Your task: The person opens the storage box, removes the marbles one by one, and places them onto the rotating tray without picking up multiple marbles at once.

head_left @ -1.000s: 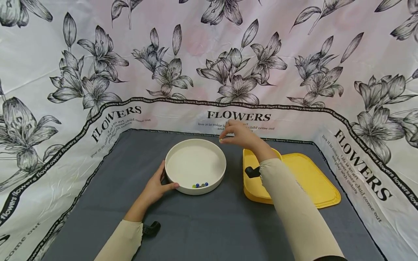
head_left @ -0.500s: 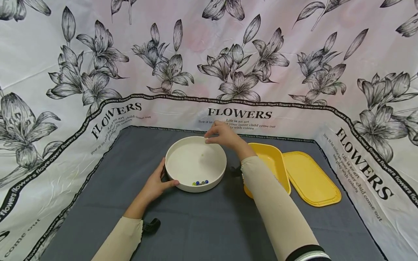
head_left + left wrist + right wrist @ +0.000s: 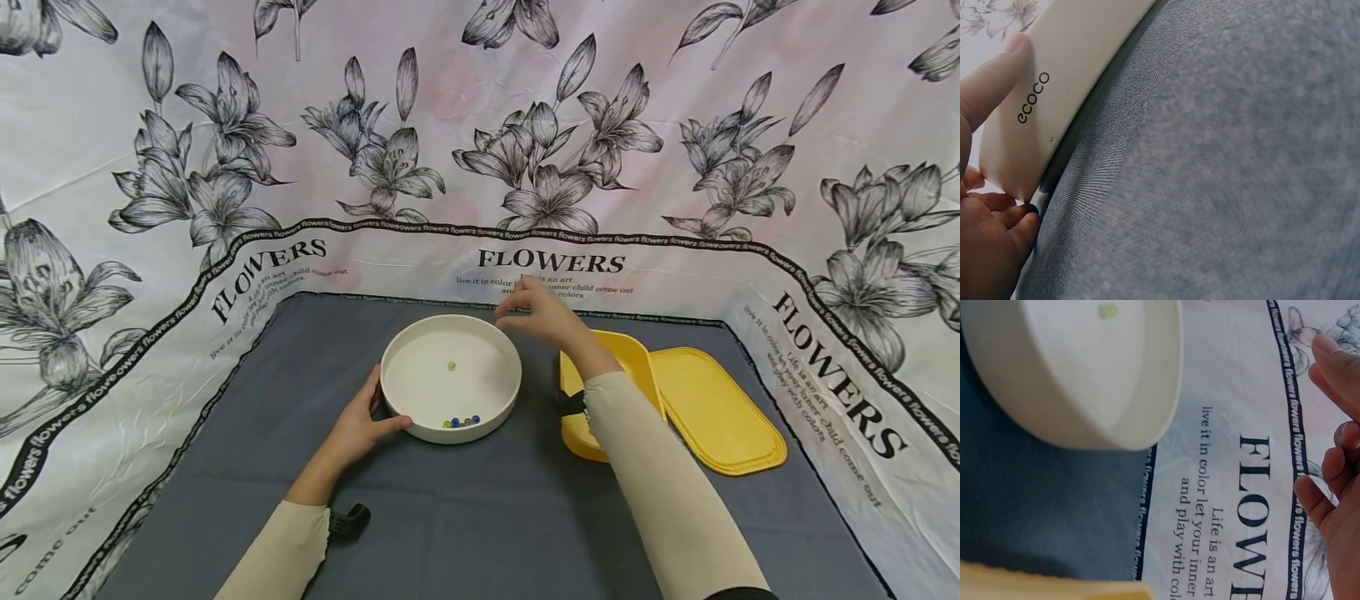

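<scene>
A round white dish with a low wall stands on the grey cloth. My left hand grips its left side; in the left wrist view the thumb lies on the outer wall by the "ecoco" print and the fingers curl at the lower edge. Several small marbles, blue, grey and yellow-green, lie together along the dish's near wall. One yellow-green marble is alone near the middle of its floor. My right hand hovers at the far right rim, fingers loosely bent, nothing between them.
To the right stands a yellow container, partly hidden under my right forearm. Its yellow lid lies flat beside it. A flower-printed sheet rises behind the grey cloth.
My right hand moved left over the dish, let go of a yellow-green marble and drew back to the right. That marble rolled toward the dish's middle. The left hand stayed on the dish.
</scene>
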{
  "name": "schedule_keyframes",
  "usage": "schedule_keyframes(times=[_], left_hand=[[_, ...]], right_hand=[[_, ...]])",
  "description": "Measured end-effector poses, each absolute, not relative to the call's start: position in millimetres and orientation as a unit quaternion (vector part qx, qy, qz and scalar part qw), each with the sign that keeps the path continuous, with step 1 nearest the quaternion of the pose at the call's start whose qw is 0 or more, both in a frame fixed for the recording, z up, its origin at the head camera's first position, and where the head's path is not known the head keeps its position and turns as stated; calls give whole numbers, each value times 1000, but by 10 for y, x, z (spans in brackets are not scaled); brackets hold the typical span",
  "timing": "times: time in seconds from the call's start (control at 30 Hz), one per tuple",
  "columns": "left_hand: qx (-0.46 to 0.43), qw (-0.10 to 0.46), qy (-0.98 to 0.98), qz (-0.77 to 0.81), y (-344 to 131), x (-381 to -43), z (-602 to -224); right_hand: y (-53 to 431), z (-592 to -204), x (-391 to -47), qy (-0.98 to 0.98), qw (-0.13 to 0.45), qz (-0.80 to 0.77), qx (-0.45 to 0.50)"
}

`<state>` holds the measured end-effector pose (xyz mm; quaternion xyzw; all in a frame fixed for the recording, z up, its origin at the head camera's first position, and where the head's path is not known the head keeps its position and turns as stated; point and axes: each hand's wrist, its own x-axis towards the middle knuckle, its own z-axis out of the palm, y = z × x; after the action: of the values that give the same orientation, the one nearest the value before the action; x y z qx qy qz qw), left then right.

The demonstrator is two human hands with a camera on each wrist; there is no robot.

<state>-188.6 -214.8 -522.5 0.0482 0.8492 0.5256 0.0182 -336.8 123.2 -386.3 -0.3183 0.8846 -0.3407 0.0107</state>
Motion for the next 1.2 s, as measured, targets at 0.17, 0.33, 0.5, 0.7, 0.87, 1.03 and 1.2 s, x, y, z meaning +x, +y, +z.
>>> schedule_keyframes(times=[0.17, 0.33, 0.5, 0.7, 0.87, 1.03, 1.2], left_hand=[[47, 24, 847, 529, -2140, -1890, -5216], [45, 25, 845, 533, -2129, -1891, -5186], [45, 22, 846, 530, -2154, -1901, -5173], [44, 23, 845, 532, -2151, -1913, -5182], [47, 17, 845, 532, -2145, -1909, -5205], [56, 25, 848, 526, -2191, -1863, -5188], [68, 12, 861, 504, -2287, -1861, -5138]], right_hand=[[1394, -3828, -3275, 892, -2, -332, -306], [1543, -3810, -3171, 887, -30, -340, -310], [1645, -3813, -3031, 886, -41, -344, -309], [1772, -3848, -2843, 886, -51, -352, -299], [1911, -3911, -2772, 882, -71, -356, -301], [2060, -3957, -2687, 884, -84, -353, -295], [2234, -4029, -2630, 880, -118, -351, -297]])
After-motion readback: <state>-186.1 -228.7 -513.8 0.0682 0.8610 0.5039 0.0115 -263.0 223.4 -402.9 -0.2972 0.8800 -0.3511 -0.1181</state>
